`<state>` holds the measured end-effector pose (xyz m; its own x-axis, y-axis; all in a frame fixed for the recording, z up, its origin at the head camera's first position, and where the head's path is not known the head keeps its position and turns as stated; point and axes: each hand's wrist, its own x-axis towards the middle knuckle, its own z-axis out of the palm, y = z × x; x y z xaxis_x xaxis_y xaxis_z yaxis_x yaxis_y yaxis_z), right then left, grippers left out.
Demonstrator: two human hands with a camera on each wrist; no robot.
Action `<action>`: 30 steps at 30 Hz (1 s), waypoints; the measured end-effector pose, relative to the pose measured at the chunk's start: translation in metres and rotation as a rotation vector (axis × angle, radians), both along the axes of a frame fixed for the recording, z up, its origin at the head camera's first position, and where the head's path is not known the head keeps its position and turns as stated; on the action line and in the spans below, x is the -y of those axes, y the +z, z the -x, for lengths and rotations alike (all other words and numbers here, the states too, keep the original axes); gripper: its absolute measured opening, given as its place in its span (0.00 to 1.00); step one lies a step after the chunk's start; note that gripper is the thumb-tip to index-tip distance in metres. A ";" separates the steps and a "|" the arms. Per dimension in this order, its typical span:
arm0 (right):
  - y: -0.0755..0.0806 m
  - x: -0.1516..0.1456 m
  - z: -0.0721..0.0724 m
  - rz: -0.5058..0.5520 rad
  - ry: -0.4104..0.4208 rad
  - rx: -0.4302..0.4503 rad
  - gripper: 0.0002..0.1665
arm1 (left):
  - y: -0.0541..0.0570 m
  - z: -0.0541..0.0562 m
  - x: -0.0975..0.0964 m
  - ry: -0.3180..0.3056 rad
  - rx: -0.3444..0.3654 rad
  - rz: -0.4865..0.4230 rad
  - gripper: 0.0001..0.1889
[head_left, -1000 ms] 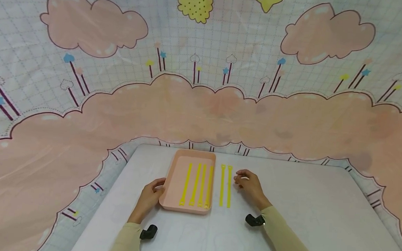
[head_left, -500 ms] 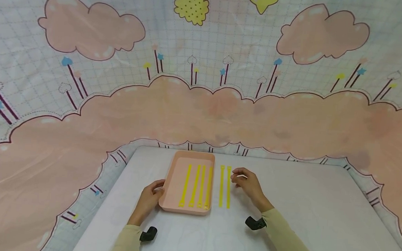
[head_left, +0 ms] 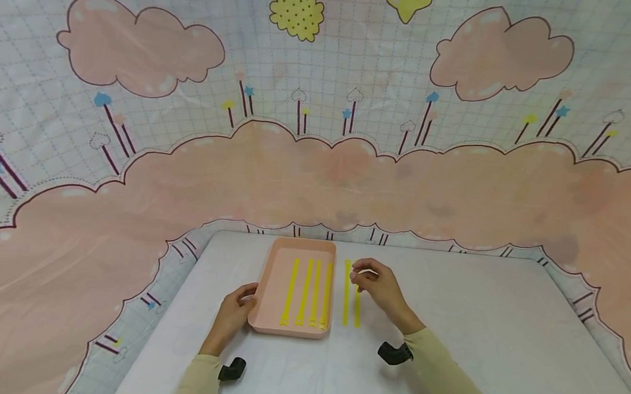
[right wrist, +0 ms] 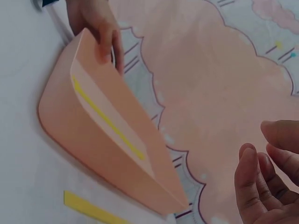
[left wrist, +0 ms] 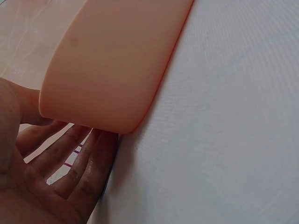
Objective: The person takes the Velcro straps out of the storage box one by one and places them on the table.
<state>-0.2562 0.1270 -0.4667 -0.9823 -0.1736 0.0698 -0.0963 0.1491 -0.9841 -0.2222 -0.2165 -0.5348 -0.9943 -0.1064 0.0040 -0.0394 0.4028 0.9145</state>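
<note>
My left hand holds the left side of a shallow peach-pink tray, thumb at its rim and fingers along the outer wall. Several thin yellow strips with notched near ends lie side by side in the tray. On the table right of it are two more strips, a left one and a right one. Above their far ends hovers my right hand, fingers loosely bent; it partly covers the right strip. In the right wrist view, thumb and fingers are apart with nothing between them.
All of this stands on a white table. A patterned backdrop with clouds and stars rises behind the table and hangs around its sides. Each wrist carries a small black device, one near the left sleeve, one near the right.
My right hand has moved left, from beside the two loose strips to over their far ends. My left hand keeps its place at the tray, and the strips lie as before.
</note>
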 end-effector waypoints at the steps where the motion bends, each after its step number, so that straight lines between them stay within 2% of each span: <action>1: 0.001 0.002 -0.001 0.004 0.007 -0.001 0.16 | 0.000 0.000 0.000 0.000 0.000 0.002 0.20; 10: 0.006 0.016 -0.002 0.011 0.044 -0.003 0.13 | 0.001 -0.001 0.000 0.002 0.006 -0.001 0.20; 16: 0.010 0.026 -0.005 0.023 0.077 -0.008 0.16 | 0.000 0.000 0.000 0.004 0.010 -0.005 0.20; 22: 0.006 0.039 -0.005 0.024 0.111 -0.004 0.16 | -0.001 -0.001 0.001 -0.003 0.001 0.020 0.20; 30: 0.003 0.052 -0.004 0.004 0.139 -0.019 0.14 | 0.000 0.001 0.000 -0.001 0.005 0.006 0.20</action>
<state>-0.2525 0.0748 -0.4636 -0.9473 -0.3076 0.0895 -0.1347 0.1287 -0.9825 -0.2228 -0.2166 -0.5353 -0.9945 -0.1050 -0.0003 -0.0434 0.4083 0.9118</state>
